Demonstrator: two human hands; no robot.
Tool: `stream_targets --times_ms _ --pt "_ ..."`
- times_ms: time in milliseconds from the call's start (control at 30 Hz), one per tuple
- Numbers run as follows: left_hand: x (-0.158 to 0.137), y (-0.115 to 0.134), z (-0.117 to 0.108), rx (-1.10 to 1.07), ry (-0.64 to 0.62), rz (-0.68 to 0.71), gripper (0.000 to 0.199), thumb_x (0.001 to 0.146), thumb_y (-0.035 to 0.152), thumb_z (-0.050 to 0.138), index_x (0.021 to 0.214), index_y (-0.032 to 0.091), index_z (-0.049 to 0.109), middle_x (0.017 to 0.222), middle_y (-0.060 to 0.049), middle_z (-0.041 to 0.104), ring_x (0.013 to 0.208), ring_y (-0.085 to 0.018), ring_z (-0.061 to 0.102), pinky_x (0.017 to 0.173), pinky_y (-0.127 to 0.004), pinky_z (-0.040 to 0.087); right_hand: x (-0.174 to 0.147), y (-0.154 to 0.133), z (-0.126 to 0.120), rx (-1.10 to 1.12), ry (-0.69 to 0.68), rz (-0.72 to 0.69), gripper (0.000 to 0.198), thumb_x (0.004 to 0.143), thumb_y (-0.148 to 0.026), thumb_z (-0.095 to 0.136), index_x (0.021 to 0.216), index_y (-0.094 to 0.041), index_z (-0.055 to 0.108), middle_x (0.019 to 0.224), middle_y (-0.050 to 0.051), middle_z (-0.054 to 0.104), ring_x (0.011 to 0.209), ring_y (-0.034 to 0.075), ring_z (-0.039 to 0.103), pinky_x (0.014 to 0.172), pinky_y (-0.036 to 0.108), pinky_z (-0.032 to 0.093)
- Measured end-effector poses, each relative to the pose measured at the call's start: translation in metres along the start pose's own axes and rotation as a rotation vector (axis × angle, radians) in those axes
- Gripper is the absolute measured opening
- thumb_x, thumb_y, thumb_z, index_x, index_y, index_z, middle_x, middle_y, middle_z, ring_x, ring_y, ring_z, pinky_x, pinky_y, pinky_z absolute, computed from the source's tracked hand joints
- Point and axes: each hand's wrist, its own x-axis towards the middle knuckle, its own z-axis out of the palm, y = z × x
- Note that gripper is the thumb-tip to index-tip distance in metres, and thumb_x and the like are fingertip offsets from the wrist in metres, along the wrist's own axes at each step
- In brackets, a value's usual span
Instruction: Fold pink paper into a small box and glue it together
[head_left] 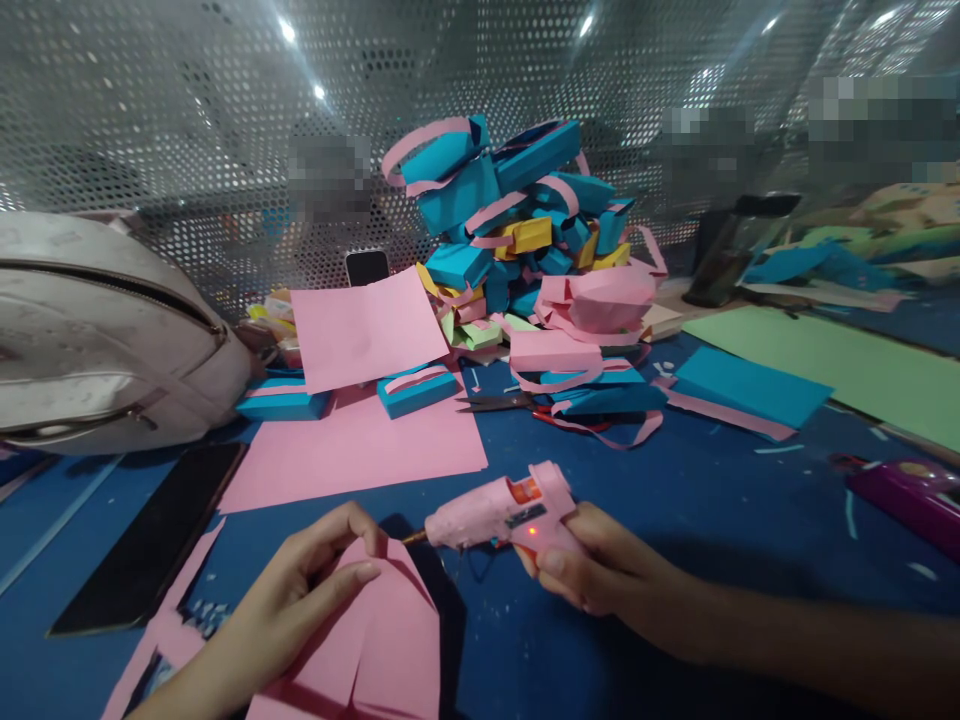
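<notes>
My right hand point(585, 560) is wrapped round the grip of a pink hot glue gun point(495, 508), which shows a small lit red light. Its nozzle points left and meets, or nearly meets, the top edge of a folded pink paper piece point(390, 620); I cannot tell whether they touch. My left hand point(326, 575) pinches that paper near its upper edge, thumb on the near face and fingers curled over the top. The lower part of the paper runs out of view at the bottom.
Behind, blue, pink and yellow paper bags point(457, 190) are piled high. Pink sheets point(360, 450), scissors point(502, 403) and a blue paper piece point(750, 390) lie on the blue table. A black tablet-like slab point(150, 540) and white backpack point(97, 340) are left, a purple tool point(911, 500) right.
</notes>
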Motion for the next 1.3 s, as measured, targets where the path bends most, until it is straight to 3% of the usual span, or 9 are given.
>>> stream_targets --times_ms 1300 --pt "-0.0013 -0.0024 -0.0042 -0.029 0.024 0.001 0.019 0.094 0.039 0.05 0.086 0.023 0.048 0.08 0.003 0.047 0.072 -0.012 0.04 0.064 -0.024 0.033 0.0002 0.0007 -0.0002 -0.024 -0.005 -0.05 0.051 0.096 -0.059 0.036 0.064 -0.019 0.035 0.06 -0.004 0.034 0.052 0.007 0.03 0.048 0.022 0.024"
